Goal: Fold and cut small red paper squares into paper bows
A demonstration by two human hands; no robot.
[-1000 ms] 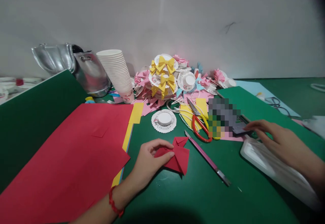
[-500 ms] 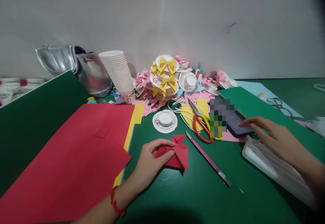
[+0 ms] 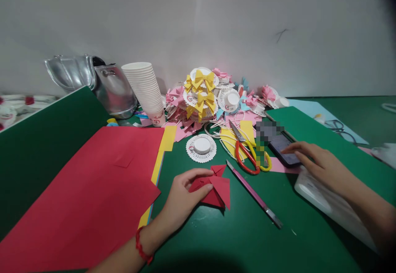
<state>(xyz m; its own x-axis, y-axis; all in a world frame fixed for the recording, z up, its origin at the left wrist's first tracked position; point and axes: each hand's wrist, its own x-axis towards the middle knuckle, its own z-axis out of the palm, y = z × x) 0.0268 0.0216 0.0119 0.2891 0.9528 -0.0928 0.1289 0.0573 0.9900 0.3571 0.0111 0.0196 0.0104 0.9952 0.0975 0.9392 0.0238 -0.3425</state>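
Between the thumb and fingers of my left hand point(image 3: 184, 190) is a folded red paper bow point(image 3: 220, 188), held just over the green tabletop. My right hand point(image 3: 320, 165) reaches over a dark smartphone point(image 3: 286, 151), its fingers stretched out and the fingertips at the screen. Part of the phone is blurred out by pixelation. Right of the red paper lies a purple craft knife point(image 3: 255, 196), its blade pointing away from me. Behind the paper sits a white fringed paper-cup disc point(image 3: 201, 145). Scissors point(image 3: 244, 147) with red and yellow handles rest on yellow paper near the phone.
Large red sheets point(image 3: 102, 190) cover the left side beside a raised green board point(image 3: 52, 141). At the back stand a silver bag point(image 3: 116, 91), stacked paper cups point(image 3: 144, 87) and a pile of bow-decorated cup pieces point(image 3: 201, 95). A white translucent case point(image 3: 328, 211) lies under my right forearm.
My right hand has shifted slightly left over the phone, and the phone has slid a little left too. The left hand keeps its hold on the red paper bow, almost still.
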